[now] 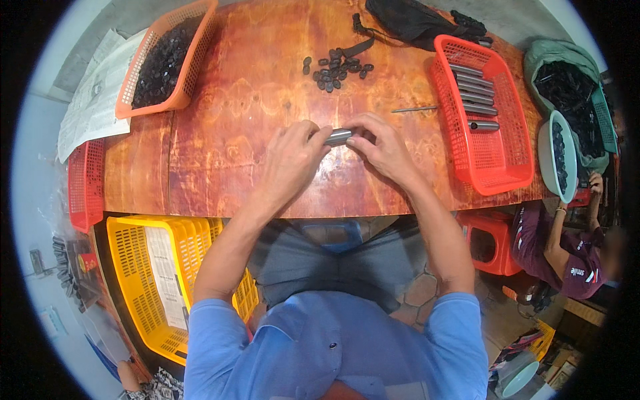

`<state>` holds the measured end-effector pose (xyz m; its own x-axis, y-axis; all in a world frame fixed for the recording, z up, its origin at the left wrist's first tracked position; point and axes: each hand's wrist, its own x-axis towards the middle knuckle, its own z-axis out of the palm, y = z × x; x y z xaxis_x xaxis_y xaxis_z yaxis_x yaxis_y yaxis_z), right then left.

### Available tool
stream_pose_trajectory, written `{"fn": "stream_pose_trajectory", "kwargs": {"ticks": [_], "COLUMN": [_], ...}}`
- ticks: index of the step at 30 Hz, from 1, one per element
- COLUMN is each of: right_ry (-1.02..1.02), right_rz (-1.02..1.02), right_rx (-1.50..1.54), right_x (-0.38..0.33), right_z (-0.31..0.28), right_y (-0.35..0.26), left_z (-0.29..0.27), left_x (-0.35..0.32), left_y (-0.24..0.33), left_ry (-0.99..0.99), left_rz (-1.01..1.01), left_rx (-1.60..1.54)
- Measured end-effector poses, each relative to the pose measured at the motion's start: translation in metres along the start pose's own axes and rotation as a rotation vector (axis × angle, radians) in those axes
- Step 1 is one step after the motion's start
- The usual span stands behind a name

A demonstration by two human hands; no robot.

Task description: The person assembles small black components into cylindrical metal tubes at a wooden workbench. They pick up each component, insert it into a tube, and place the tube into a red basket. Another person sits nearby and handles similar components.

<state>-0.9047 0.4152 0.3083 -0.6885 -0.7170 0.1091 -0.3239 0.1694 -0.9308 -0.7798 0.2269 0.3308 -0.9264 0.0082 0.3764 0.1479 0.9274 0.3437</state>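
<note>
Counter (233,147): reddish-brown, glossy.
Red basket (497,189): on the right, holding similar tubes (477,109).
Left hand (295,152): pinching the left end of the gray tube (339,137).
Right hand (381,145): pinching its right end, equally near.
Tube's axis: roughly left-right, between both hands.

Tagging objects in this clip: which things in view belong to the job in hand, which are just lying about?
Likely in the job:
grey metal tube, held by left hand and right hand
similar tubes in red plastic basket
small black oval pieces
thin metal rod, less certain

Probably just lying about:
black fabric bundle
printed sheets
yellow crate
red stool
</note>
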Motion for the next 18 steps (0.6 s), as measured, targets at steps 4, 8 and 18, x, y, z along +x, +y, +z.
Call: {"fn": "stream_pose_trajectory", "kwargs": {"ticks": [4, 8, 18], "right_ry": [-0.049, 0.043, 0.307], "right_rz": [0.143, 0.062, -0.087], "right_rx": [-0.055, -0.29, -0.674], "right_x": [0.004, 0.042, 0.062], "right_z": [-0.003, 0.015, 0.05], "right_y": [-0.009, -0.022, -0.001], "left_z": [0.003, 0.005, 0.013], "left_x": [0.002, 0.0, 0.0], "left_y": [-0.002, -0.005, -0.01], "left_ry": [0.02, 0.043, 0.045], "left_rz": [0.042, 0.019, 0.004], "left_rx": [0.01, -0.045, -0.072]}}
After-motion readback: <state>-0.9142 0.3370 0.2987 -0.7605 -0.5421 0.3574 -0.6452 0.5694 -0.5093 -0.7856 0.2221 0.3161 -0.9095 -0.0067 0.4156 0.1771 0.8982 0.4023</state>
